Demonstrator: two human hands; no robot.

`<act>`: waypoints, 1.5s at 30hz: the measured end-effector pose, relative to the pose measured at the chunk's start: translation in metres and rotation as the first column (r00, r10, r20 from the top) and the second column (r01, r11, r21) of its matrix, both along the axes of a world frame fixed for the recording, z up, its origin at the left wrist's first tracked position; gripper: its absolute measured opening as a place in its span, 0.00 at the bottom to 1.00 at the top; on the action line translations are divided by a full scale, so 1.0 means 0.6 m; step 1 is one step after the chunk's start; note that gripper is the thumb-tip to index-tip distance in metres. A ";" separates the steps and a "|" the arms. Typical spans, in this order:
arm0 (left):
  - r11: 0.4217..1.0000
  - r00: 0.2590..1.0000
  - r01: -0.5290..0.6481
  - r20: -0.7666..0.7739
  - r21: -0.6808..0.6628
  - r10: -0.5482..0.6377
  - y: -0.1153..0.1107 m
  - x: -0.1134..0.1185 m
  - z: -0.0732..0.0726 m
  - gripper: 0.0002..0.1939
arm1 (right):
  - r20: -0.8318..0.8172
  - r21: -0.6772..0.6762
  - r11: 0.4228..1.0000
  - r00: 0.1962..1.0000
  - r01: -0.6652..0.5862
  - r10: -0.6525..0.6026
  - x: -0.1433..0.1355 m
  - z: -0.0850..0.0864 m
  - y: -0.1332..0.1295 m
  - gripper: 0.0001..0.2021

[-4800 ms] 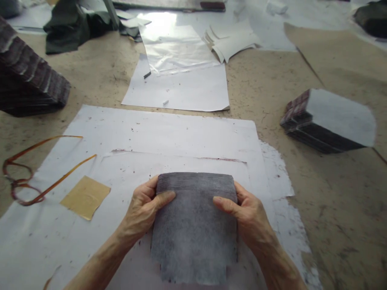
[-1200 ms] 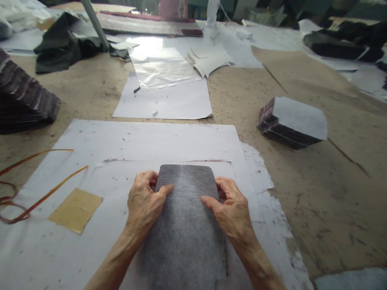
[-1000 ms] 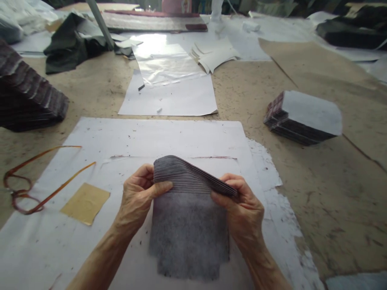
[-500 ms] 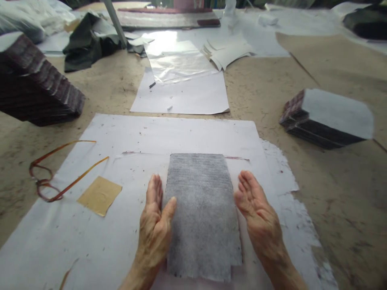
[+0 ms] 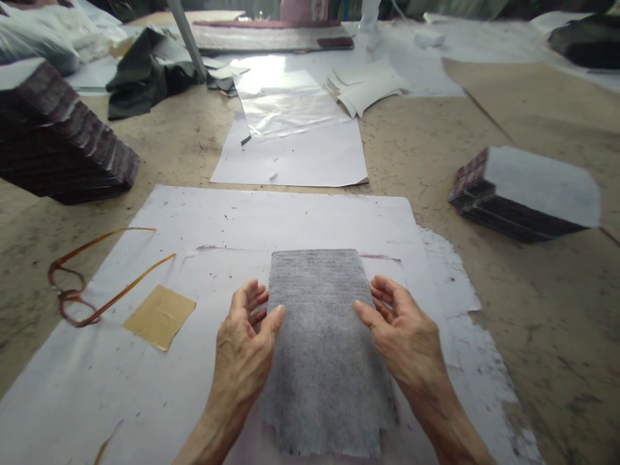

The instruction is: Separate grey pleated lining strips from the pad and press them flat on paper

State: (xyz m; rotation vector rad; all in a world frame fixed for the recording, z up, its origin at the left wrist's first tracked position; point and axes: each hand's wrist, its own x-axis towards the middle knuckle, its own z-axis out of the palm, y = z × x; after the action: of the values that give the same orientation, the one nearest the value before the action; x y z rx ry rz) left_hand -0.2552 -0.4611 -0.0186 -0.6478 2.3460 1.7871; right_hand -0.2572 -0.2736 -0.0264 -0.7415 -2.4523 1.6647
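Note:
A grey, fibrous fabric panel with notched near corners lies in front of me on white paper. It may be a stack; its thickness is hard to see. My left hand is at its left edge, thumb over the top face and fingers curled along the side. At the right edge my right hand grips in the same way, its thumb resting on the panel. The fingertips under the edges are partly hidden.
Eyeglasses and a tan square lie to the left. Stacks of dark pieces stand at far left and right. Beyond the paper lie a white sheet, clear plastic and a metal post.
Both hands have gone from flat palms beside the panel to curled fingers with thumbs over its edges. The right hand has moved inward. The panel's near end looks shifted and wider.

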 end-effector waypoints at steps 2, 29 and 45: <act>0.986 0.999 -0.011 0.034 -0.166 0.017 0.004 -0.024 0.005 0.29 | 0.047 0.101 0.995 0.999 0.015 -0.019 -0.016 0.012 -0.006 0.27; 0.816 0.968 0.177 0.053 0.550 -0.245 -0.014 -0.057 0.005 0.16 | -0.076 -0.523 0.852 0.997 -0.025 -0.018 -0.012 -0.002 0.005 0.15; 0.775 0.927 0.305 0.015 0.553 -0.376 -0.014 -0.108 0.002 0.12 | -0.210 -0.312 0.941 0.975 -0.130 0.065 -0.017 -0.014 0.005 0.10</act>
State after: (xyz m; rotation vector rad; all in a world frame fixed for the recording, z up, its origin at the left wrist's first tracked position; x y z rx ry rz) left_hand -0.3200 -0.4696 -0.0177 -0.2160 1.6068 2.0178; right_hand -0.2676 -0.2709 -0.0346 -0.4582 -2.1387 2.1000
